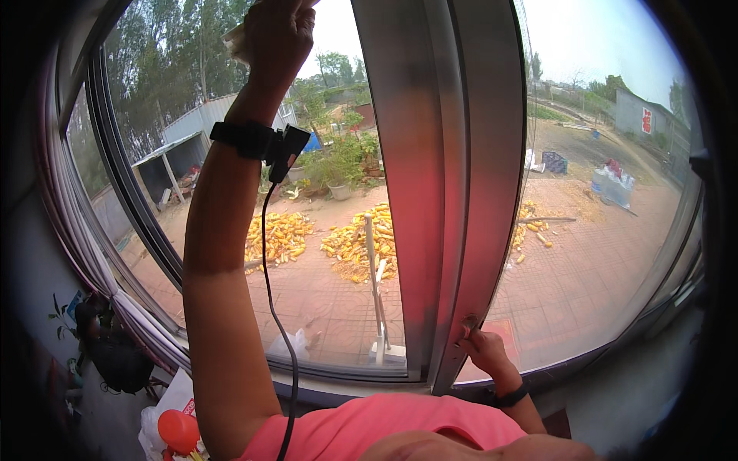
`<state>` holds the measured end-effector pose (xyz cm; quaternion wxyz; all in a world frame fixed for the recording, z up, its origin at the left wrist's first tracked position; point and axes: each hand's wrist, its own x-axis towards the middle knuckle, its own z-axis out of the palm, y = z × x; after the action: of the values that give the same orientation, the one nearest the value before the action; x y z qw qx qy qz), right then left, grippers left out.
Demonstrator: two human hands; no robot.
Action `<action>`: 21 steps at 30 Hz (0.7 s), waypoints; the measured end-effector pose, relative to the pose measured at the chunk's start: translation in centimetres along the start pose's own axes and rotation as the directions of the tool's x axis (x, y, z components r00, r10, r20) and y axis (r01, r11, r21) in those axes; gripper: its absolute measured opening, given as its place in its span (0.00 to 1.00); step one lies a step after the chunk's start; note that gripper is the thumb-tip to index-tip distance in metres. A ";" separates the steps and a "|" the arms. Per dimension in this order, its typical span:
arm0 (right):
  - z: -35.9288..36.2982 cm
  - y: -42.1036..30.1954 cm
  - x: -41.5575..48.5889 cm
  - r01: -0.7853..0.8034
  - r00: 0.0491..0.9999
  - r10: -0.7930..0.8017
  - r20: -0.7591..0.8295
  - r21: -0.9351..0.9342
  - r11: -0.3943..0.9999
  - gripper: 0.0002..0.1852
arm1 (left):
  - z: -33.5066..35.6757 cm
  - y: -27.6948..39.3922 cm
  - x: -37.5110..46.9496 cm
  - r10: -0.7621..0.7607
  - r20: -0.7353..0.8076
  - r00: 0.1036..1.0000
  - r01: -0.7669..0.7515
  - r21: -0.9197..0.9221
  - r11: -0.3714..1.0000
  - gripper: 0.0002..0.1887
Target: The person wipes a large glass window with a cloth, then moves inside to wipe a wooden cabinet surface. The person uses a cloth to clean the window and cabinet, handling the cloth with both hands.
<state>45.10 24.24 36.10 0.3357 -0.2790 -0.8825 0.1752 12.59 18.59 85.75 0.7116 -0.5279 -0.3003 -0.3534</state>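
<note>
My left hand [279,34] is raised to the top edge of the view, closed on a pale, folded cloth [235,45] against or close to the window glass [340,63]. A black strap with a small boxy device [288,154] and a cable sits on that wrist. Low on the right, my right hand [487,348] grips a small metal window handle [468,327] on the wide metal frame post [461,173]. A black band circles the right wrist.
A gathered curtain [124,305] hangs at the left. Below it are a red balloon-like object [179,431] and plastic bags. Through the glass, piles of corn cobs [277,236], potted plants [340,187] and a crate [554,162] show in a paved yard.
</note>
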 end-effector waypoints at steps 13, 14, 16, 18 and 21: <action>0.4 0.5 0.0 0.021 1.000 -0.021 -0.006 0.033 0.999 0.13 | -6.9 11.3 -14.3 -0.094 0.405 0.910 0.148 -0.107 0.983 0.24; 0.4 0.4 0.0 0.016 1.000 -0.016 -0.006 0.030 0.999 0.14 | -7.4 11.5 -14.9 -0.042 0.346 0.937 0.076 -0.086 0.993 0.23; 0.4 0.4 -0.1 0.009 1.000 -0.009 -0.003 0.032 0.999 0.14 | -7.9 10.5 -15.2 0.036 0.423 0.906 -0.006 -0.073 0.997 0.22; 0.5 0.4 -0.1 0.015 1.000 -0.014 -0.017 0.043 0.999 0.13 | -8.0 9.2 -14.9 0.083 0.490 0.868 -0.056 -0.070 0.996 0.20; 0.6 0.6 -0.1 -0.015 1.000 0.015 0.016 0.026 1.000 0.12 | -7.3 7.1 -13.5 0.114 0.490 0.865 -0.087 -0.077 0.993 0.19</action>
<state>44.99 24.61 35.33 0.3312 -0.2799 -0.8805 0.1913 11.10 15.48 69.19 0.6148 -0.6337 -0.4347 -0.1773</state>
